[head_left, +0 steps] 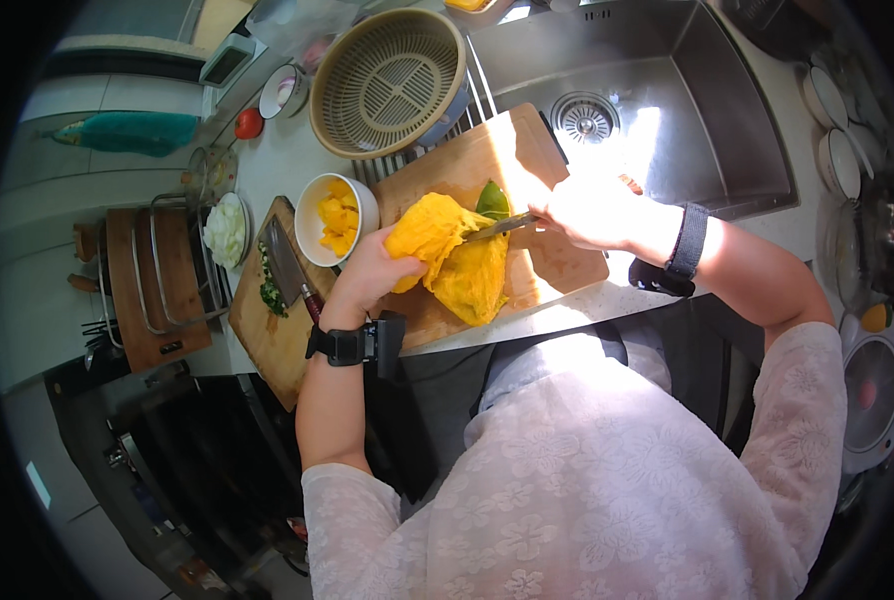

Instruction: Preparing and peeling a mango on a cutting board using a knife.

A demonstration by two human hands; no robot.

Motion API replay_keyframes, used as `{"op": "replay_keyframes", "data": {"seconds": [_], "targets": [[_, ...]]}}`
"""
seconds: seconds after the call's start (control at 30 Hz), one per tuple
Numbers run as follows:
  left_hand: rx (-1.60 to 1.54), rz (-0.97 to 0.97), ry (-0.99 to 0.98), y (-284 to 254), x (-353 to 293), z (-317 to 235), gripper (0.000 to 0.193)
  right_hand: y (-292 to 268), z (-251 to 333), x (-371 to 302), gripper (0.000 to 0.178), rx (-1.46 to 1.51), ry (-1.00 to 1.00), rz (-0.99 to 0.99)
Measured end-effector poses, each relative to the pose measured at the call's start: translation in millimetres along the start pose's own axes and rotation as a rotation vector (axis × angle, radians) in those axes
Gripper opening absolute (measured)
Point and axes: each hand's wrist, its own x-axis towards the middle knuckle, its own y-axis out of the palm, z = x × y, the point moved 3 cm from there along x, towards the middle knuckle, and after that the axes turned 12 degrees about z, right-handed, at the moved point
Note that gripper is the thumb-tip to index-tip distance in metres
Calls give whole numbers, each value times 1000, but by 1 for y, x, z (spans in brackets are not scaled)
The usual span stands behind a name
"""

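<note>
My left hand (371, 274) is closed around a large lump of yellow-orange fruit flesh that looks like mango (429, 228), held over a wooden cutting board (552, 250). In my right hand (592, 212) is a knife (499, 228), its blade pointing left and touching the flesh. A second yellow piece (470, 285) hangs or lies just below the blade; whether it is still joined cannot be told. Behind the blade shows a green piece of skin (492, 200). Left of the board's near part, a white bowl (312, 247) holds cut yellow chunks.
A brown colander (391, 80) stands behind the board, beside the steel sink (712, 130). To the left, a smaller board (285, 372) bears another knife (285, 262) and chopped greens (271, 285). Farther left are a dish of white slices (227, 232) and a tomato (249, 123).
</note>
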Motion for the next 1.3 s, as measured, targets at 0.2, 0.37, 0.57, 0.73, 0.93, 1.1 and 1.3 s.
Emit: {"op": "replay_keyframes", "data": {"seconds": [0.2,0.37,0.57,0.73,0.93,1.1,1.3], "targets": [[-37,19,-9,-13,2,13,37,-6,-18,-7,27,-167,-40,0],[-201,-12,-52,-18,-3,28,33,-15,-17,-7,25,32,104,6],[-421,-85,-39,-8,-11,41,32,-33,-6,-15,31,-573,38,124],[-489,-55,42,-1,-12,55,31,-20,-7,-37,30,323,228,-44],[-484,-82,90,3,-14,57,30,44,42,-11,37,192,164,-174],[-490,-105,110,5,-16,61,29,59,48,9,33,185,76,-225],[-150,-378,281,1,-18,84,54,50,48,4,17,117,107,-198]]}}
